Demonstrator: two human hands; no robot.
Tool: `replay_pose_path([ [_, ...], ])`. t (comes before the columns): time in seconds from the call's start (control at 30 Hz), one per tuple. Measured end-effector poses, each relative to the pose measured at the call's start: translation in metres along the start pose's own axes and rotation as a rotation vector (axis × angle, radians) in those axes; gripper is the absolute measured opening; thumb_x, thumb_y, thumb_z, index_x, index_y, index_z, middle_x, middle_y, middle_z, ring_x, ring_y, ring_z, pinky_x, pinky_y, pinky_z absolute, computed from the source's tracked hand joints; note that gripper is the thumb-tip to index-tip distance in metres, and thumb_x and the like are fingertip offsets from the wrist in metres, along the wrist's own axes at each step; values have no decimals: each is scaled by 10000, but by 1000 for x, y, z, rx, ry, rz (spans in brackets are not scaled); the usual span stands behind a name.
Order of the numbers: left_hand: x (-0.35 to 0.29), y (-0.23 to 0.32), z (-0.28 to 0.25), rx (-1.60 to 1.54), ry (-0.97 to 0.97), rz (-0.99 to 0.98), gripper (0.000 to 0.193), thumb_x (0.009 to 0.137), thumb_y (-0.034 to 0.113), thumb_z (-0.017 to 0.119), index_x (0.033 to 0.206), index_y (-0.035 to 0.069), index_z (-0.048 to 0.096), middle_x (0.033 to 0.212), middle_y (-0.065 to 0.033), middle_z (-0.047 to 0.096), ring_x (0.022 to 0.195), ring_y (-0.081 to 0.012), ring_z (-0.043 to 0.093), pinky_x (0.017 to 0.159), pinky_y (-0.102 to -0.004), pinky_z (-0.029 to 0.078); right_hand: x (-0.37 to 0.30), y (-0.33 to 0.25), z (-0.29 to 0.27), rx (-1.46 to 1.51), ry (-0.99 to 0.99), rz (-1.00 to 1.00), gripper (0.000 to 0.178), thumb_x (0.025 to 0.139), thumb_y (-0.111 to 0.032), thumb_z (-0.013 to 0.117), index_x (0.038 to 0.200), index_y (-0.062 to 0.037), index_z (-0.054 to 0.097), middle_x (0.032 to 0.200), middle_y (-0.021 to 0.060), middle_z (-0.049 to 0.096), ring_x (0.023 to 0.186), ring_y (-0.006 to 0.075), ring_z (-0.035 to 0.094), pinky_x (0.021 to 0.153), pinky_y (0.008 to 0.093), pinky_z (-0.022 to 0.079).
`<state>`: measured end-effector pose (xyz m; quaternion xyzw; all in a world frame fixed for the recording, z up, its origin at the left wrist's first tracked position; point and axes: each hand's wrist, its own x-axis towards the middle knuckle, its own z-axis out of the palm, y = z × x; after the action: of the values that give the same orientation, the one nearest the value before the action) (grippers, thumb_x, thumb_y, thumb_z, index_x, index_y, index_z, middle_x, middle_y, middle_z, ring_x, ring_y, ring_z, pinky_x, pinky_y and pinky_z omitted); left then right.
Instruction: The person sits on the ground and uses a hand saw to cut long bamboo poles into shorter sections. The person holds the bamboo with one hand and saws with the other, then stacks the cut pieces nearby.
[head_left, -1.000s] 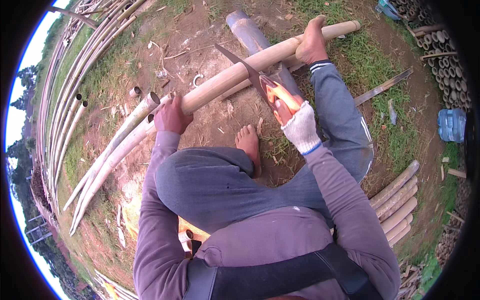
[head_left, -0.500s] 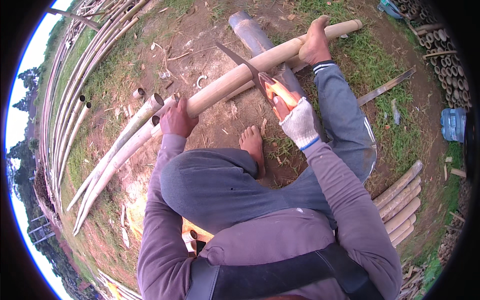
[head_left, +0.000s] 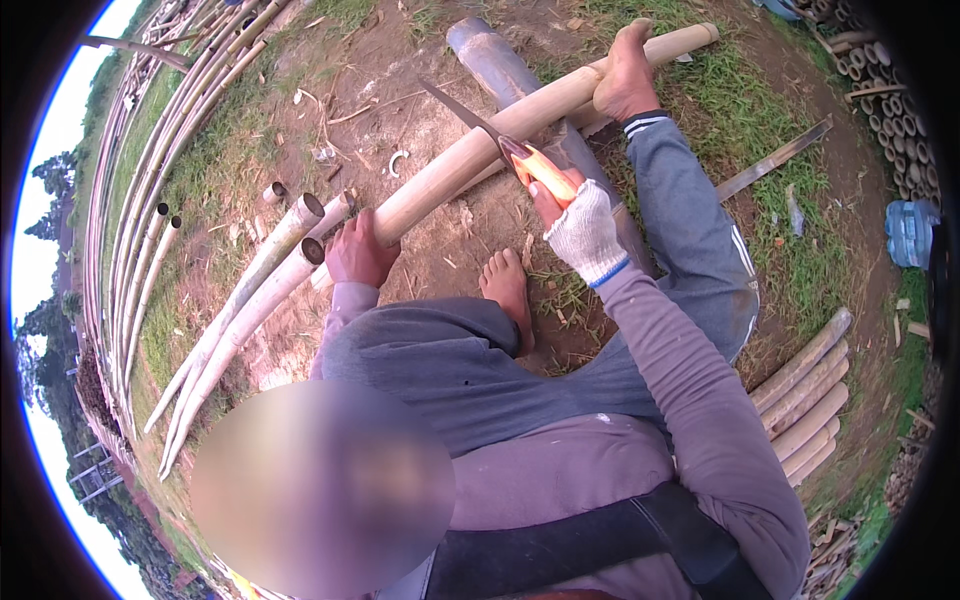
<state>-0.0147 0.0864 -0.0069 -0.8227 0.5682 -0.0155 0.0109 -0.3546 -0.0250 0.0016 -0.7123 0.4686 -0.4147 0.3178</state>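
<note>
A pale bamboo pole [head_left: 445, 180] slants across a darker, thick pole [head_left: 490, 60] lying on the ground. My left hand [head_left: 360, 250], bare, is wrapped round its near left end. My right hand [head_left: 585, 232], in a white knit glove, grips the orange handle of a handsaw [head_left: 540, 170]. The saw's blade lies across the bamboo near the dark pole, its tip reaching past the far side. One bare foot [head_left: 625, 80] presses on the bamboo toward its far right end. A blurred oval at lower left hides most of my left arm.
Long bamboo poles [head_left: 245, 280] lie left of my left hand, with more along the left edge. Cut pieces [head_left: 805, 395] rest at right, below a flat strip [head_left: 775, 165]. Bamboo stacks [head_left: 900, 120] and a blue plastic jug [head_left: 910, 235] stand at far right.
The saw and my right hand have shifted slightly up and left, away from me. My left hand and foot keep their hold on the bamboo. A blurred patch now covers the lower left.
</note>
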Motion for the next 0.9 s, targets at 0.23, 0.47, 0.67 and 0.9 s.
replay_pose_path([
  [0.23,-19,-4,14,-22,30,-65,601,780,399,893,1286,183,651,1127,-116,769,1055,-368,759,925,-515,585,-95,-7,-77,172,-58,104,199,977,-121,810,1075,19,710,756,160,661,638,293,660,632,377,522],
  [0.47,-13,3,22,-78,-57,-114,673,778,413,899,1359,199,633,1215,-128,751,1111,-372,745,967,-521,575,9,1,16,-7,-6,1,348,983,-308,812,956,14,682,768,281,695,733,485,718,605,498,537],
  [0.67,-24,-9,39,-78,-9,-97,662,780,416,895,1347,199,631,1182,-115,758,1105,-350,749,959,-503,575,-81,-25,-79,27,-81,-39,207,984,-147,808,984,12,676,715,167,638,591,328,633,591,396,504],
  [0.9,-15,-3,27,-64,-47,-91,648,787,427,886,1337,196,633,1184,-104,758,1119,-334,749,955,-498,573,-4,4,11,-66,-34,-54,321,994,-285,810,952,-2,665,777,224,694,723,452,704,636,496,529],
])
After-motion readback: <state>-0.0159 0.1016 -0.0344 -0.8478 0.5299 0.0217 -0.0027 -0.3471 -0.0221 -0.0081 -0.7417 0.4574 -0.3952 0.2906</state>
